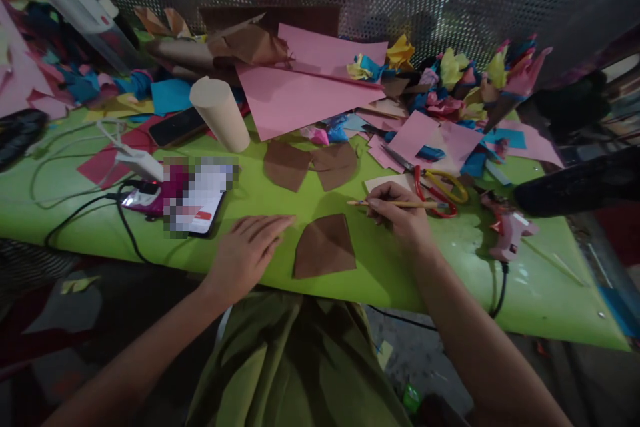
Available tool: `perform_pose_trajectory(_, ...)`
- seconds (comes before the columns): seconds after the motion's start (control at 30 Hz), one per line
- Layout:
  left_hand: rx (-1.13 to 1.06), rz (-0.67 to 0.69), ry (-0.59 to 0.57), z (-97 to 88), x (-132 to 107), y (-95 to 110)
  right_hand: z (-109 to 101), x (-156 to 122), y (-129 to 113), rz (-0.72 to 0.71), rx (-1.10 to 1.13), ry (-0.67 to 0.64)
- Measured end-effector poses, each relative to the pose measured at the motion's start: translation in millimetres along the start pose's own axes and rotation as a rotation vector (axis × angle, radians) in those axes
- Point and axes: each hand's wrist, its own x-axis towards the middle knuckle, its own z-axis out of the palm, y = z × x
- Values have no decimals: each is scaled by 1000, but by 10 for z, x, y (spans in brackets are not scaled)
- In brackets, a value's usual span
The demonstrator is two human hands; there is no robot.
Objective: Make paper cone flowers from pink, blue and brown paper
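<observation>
My left hand [249, 250] lies flat and open on the green table [75, 187], fingers stretched toward a brown paper piece [324, 247] just to its right. My right hand [397, 213] is closed on a thin wooden stick or pencil [365, 203] that points left, held a little above and right of the brown piece. Two more brown cut pieces [310, 165] lie farther back in the middle of the table.
A phone [200, 200] with cables lies at the left. A cream paper roll [220, 113], pink sheets [300, 93] and coloured scraps crowd the back. Red and yellow scissors [440, 190] and a pink glue gun [507, 233] sit to the right.
</observation>
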Motion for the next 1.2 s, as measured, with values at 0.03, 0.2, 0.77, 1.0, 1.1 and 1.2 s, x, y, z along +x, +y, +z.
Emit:
perform_pose_trajectory(0.03,-13,48,-60,9,-25,36,8,-13,3,7,1,2)
perform_pose_trajectory(0.2,-33,217,-305,118,-22,197,59,-43,-8,45,-3,-7)
perform_pose_trajectory(0.77,-23,178,-279,201,-8,242,101,-192,-6,-34,-163,17)
perform_pose_trajectory(1.0,-24,164,-290,201,-8,247,103,-187,-1,-20,-212,10)
perform_pose_trajectory(1.1,-32,164,-286,203,-7,248,103,-187,4,-10,-216,-4)
perform_pose_trajectory(1.2,-36,165,-277,210,-10,248,96,-188,17,-6,-248,-9)
